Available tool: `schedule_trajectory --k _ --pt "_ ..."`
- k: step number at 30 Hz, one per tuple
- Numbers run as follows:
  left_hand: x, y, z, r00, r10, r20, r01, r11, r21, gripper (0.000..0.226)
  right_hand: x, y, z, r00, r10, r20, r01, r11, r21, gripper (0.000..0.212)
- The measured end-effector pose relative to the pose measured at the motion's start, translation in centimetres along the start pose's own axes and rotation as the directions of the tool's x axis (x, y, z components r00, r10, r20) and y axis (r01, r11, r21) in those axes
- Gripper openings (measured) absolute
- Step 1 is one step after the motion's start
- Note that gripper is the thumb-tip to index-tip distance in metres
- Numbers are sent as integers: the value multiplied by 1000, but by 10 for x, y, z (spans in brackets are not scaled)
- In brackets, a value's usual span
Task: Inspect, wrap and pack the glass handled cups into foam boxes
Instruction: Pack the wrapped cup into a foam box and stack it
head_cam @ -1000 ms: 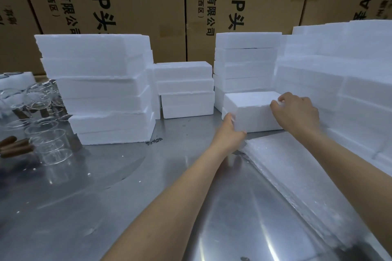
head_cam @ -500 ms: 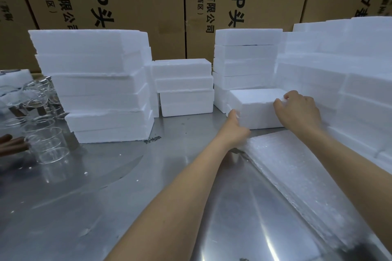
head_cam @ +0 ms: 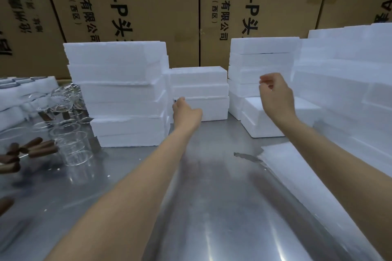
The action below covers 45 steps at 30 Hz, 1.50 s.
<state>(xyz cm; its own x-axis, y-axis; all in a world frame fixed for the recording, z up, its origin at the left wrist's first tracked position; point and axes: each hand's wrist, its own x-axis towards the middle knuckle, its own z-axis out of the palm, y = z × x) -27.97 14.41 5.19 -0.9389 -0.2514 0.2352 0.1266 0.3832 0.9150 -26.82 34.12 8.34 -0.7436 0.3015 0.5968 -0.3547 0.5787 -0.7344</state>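
Observation:
Clear glass cups (head_cam: 71,148) with brown wooden handles (head_cam: 36,147) stand in a cluster at the left of the steel table (head_cam: 212,207). My left hand (head_cam: 185,110) reaches to the left end of the short middle stack of foam boxes (head_cam: 203,93) and touches the front of its lowest box; its fingertips are hidden. My right hand (head_cam: 275,93) hangs in the air with loosely curled fingers, holding nothing, above a single foam box (head_cam: 263,123) that sits on the table by the right stacks.
A tall foam box stack (head_cam: 121,93) stands between the cups and the middle stack. More foam stacks (head_cam: 261,61) and a foam wall (head_cam: 343,91) fill the right. Thin foam sheets (head_cam: 301,176) lie at front right. Cardboard cartons (head_cam: 148,6) close the back.
Both hands have let go of the single foam box. My left hand moved left to the middle stack, and my right hand lifted up off the box.

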Motion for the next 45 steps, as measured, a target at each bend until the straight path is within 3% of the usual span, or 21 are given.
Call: schedule_trajectory --k 7,14,18,19,24,30,34,37,45 --pt "16 3 -4 996 -94 -7 94 991 94 62 8 -13 59 944 275 184 -293 953 81 40" --pt "26 -2 -2 998 -31 -51 34 998 53 71 16 -11 72 901 328 284 -352 935 36 47" --pt "31 -2 -2 998 -35 -43 36 999 37 66 20 -10 74 866 370 337 -403 914 31 25" --pt "32 -2 -2 999 -33 -33 34 999 26 65 21 -10 74 860 380 341 -416 909 35 29" --pt "33 -1 -1 999 -33 -26 34 999 33 61 18 -13 72 857 378 351 -432 898 88 34" --pt "21 5 -3 999 -43 -10 44 998 43 28 12 -18 60 876 352 330 -407 907 113 21" --pt "5 14 -5 1000 -1 17 1 1000 31 43 3 -29 42 903 304 303 -356 925 132 44" --pt "-12 19 -13 999 42 22 -42 999 19 37 -7 -32 29 906 301 298 -356 922 152 55" --pt "-59 12 -32 988 136 75 -131 989 -67 39 -52 -44 -3 910 303 282 -383 876 293 56"
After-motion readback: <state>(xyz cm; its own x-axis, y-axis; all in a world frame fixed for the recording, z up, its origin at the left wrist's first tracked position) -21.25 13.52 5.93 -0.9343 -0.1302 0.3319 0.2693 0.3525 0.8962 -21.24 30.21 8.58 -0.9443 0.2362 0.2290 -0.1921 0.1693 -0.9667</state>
